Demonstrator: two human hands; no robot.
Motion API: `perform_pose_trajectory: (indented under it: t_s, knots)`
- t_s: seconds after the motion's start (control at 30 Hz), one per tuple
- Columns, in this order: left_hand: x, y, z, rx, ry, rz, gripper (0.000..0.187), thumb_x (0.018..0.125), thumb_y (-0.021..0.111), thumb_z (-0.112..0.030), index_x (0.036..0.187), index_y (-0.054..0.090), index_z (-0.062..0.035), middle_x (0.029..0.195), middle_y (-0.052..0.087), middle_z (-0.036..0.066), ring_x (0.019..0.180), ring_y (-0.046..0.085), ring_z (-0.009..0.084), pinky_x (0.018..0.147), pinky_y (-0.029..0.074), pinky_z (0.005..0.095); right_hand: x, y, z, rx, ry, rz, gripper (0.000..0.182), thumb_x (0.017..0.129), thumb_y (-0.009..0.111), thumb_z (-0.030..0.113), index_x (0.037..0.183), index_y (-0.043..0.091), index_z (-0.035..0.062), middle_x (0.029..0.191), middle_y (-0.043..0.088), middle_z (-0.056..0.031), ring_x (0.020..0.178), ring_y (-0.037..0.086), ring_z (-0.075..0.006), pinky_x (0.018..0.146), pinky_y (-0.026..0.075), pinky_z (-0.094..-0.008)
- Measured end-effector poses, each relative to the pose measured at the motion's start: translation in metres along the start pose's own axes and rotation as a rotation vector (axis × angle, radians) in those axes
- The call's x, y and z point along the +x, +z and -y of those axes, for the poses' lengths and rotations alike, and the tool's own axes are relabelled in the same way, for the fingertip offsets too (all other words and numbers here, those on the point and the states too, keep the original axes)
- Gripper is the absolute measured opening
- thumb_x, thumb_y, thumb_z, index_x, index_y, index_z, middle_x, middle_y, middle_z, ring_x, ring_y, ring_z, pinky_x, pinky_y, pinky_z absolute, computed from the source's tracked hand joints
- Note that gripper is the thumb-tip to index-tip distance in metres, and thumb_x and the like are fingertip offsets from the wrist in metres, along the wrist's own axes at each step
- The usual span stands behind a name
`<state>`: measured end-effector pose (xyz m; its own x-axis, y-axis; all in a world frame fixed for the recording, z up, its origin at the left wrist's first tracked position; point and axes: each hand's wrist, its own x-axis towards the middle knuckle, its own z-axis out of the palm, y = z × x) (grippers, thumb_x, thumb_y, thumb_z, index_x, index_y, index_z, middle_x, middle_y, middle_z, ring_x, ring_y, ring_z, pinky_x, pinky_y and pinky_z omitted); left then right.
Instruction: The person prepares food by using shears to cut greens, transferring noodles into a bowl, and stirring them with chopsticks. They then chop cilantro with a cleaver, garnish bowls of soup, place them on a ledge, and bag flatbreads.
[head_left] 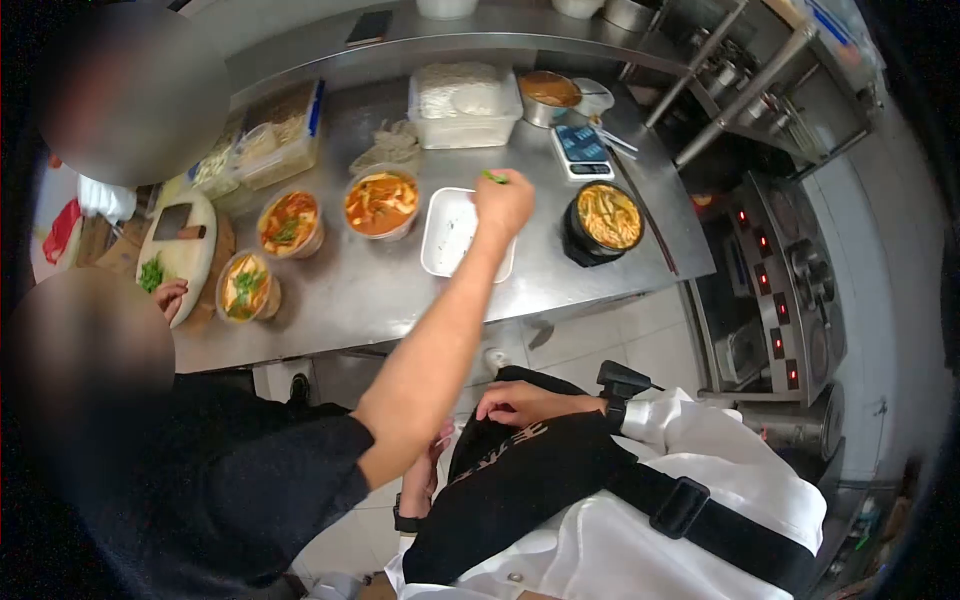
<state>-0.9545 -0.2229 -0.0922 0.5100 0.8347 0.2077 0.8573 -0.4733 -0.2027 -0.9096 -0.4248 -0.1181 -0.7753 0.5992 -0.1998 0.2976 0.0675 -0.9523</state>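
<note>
My right hand [527,403] rests on the black apron [540,470] at my front, its fingers loosely stretched and nothing visible in them. My left hand [424,478] hangs beside the apron, partly behind it; its fingers are mostly hidden. Neither hand touches the steel counter. A co-worker's bare arm [430,345] reaches across in front of me. That person's hand [503,207] pinches some green herbs [493,177] over a white tray [436,262] with a few dark specks in it. Right of the tray, a black pot [577,243] holds noodle soup [609,215].
Tubs of red soup [381,203] stand on the steel counter [350,300]. Behind are a box of white noodles [465,125], a saucepan [547,100] and a scale [582,150]. At left lies a cutting board [190,255] with a cleaver [173,221]. A stove [775,290] stands right.
</note>
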Motion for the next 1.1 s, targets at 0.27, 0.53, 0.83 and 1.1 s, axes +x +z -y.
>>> perform_pose_trajectory:
  t_s: [0.27, 0.53, 0.83, 1.1]
  knots:
    - [0.099, -0.01, -0.146, -0.333, 0.234, -0.209, 0.022, 0.074, 0.051, -0.011, 0.082, 0.06, 0.0078, 0.067, 0.062, 0.014, 0.054, 0.06, 0.0223, 0.047, 0.047, 0.034, -0.017, -0.022, -0.06, 0.134, -0.167, 0.007, 0.021, 0.078, 0.052, 0.005, 0.098, 0.054, 0.0038, 0.098, 0.057, -0.0094, 0.089, 0.052, -0.0179, 0.077, 0.041, -0.029]
    - [0.133, -0.002, -0.189, -0.375, 0.401, 0.155, 0.018, 0.074, 0.052, -0.012, 0.082, 0.065, -0.0019, 0.073, 0.064, 0.011, 0.064, 0.064, 0.0208, 0.05, 0.05, 0.033, -0.053, -0.079, -0.097, 0.274, -0.193, 0.152, 0.036, 0.08, 0.054, 0.009, 0.114, 0.045, 0.0005, 0.114, 0.049, -0.0146, 0.107, 0.045, -0.0243, 0.09, 0.035, -0.0338]
    - [0.142, -0.02, -0.195, -0.377, 0.356, 0.244, 0.022, 0.075, 0.043, -0.007, 0.089, 0.055, 0.0031, 0.078, 0.058, 0.021, 0.068, 0.061, 0.0314, 0.061, 0.05, 0.0376, -0.079, -0.096, -0.125, 0.254, -0.229, -0.05, 0.016, 0.079, 0.051, 0.013, 0.091, 0.057, 0.004, 0.085, 0.058, -0.0077, 0.077, 0.056, -0.0181, 0.069, 0.045, -0.0303]
    - [0.146, -0.001, -0.186, -0.441, 0.411, 0.035, 0.012, 0.072, 0.05, -0.009, 0.071, 0.057, 0.0011, 0.081, 0.059, 0.015, 0.077, 0.057, 0.0278, 0.062, 0.05, 0.0354, -0.084, -0.111, -0.124, 0.337, -0.335, -0.097, 0.011, 0.074, 0.053, 0.008, 0.084, 0.058, 0.0066, 0.078, 0.058, -0.0084, 0.074, 0.058, -0.0231, 0.066, 0.046, -0.0324]
